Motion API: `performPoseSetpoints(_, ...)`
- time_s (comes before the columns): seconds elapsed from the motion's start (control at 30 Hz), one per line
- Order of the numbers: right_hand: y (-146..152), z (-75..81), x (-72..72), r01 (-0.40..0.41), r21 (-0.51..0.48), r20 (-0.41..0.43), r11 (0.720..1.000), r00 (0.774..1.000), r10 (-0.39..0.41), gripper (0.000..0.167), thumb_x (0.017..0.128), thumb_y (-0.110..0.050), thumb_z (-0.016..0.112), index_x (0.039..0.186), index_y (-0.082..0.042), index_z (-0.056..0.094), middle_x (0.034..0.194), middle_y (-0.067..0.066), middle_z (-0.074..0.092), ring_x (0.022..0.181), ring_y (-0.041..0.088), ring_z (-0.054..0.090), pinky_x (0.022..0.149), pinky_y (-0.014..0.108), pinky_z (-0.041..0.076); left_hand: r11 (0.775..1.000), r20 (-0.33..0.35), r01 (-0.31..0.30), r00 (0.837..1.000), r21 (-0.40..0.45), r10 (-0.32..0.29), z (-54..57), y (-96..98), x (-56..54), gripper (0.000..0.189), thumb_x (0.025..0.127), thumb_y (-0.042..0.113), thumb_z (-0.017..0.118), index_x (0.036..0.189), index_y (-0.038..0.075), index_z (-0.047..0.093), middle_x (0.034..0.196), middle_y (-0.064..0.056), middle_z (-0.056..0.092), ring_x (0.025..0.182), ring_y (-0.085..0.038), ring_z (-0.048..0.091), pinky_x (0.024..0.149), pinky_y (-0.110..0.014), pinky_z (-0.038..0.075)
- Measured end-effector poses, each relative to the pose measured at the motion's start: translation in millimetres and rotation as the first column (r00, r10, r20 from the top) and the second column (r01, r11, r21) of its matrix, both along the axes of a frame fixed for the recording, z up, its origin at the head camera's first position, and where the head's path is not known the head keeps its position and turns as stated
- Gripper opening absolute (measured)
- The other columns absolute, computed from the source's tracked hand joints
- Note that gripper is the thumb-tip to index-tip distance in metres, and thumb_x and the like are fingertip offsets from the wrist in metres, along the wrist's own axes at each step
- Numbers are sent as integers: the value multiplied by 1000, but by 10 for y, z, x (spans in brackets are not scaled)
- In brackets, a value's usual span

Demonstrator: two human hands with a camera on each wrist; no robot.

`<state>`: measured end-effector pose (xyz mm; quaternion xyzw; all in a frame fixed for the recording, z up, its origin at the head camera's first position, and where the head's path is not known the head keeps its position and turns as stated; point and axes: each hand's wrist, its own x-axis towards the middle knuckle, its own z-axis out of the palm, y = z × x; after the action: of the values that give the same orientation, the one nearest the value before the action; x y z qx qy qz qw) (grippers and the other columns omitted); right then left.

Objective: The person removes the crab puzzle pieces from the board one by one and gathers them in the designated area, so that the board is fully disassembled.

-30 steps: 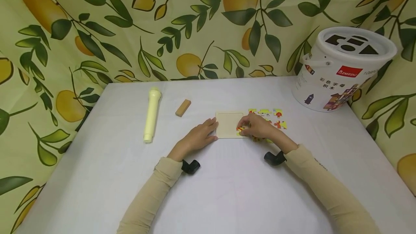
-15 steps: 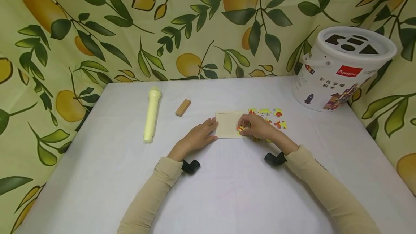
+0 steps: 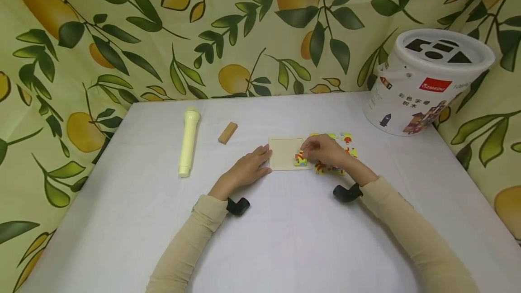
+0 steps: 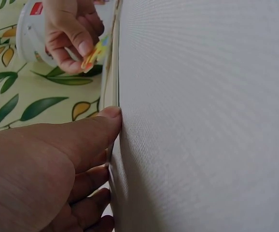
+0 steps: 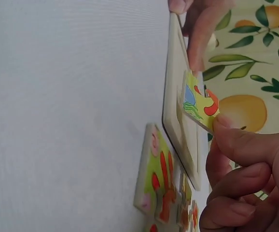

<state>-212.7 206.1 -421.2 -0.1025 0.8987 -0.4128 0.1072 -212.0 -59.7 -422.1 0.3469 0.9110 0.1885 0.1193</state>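
Thumb and fingertips of my right hand (image 3: 327, 150) pinch a yellow, red and blue jigsaw piece (image 3: 300, 159) over the right part of a pale wooden puzzle tray (image 3: 281, 155). Seen from the right wrist, the piece (image 5: 197, 99) is tilted above the tray's face (image 5: 176, 104). My left hand (image 3: 246, 168) rests against the tray's left edge, fingers extended and thumb near the lower corner; the left wrist view shows the thumb (image 4: 98, 123) touching that edge. Several loose jigsaw pieces (image 3: 347, 139) lie right of the tray, partly hidden under my right hand.
A pale yellow toy microphone (image 3: 188, 141) and a small wooden block (image 3: 228, 133) lie left of the tray. At the back right stands a white bucket (image 3: 423, 85) with shaped holes in its lid. A patterned curtain (image 3: 244, 26) borders the white-covered table (image 3: 260, 238).
My right hand has shifted slightly on the jigsaw piece, and more of the piece's printed face shows. The left hand keeps its place at the tray. The head view has tipped slightly.
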Motion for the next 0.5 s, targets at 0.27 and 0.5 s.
performPoseSetpoints(0.27,380,133,102,114,20,80,993,990,-115,18,86,-16,64,100,-5,65,87,7,61,80,20,51,67,25,45,1000,8,2,1000,4,-2,-2,21,-2,56,93,26,54,140,3,36,151,-12,25,139,-28,25,108,-45,30)
performPoseSetpoints(0.5,942,165,299,190,82,127,978,972,-200,29,88,-22,63,108,-2,63,97,9,61,82,19,51,68,25,47,1000,26,-4,1000,0,4,5,6,-13,55,94,26,53,141,4,34,151,-12,23,139,-28,23,109,-45,29)
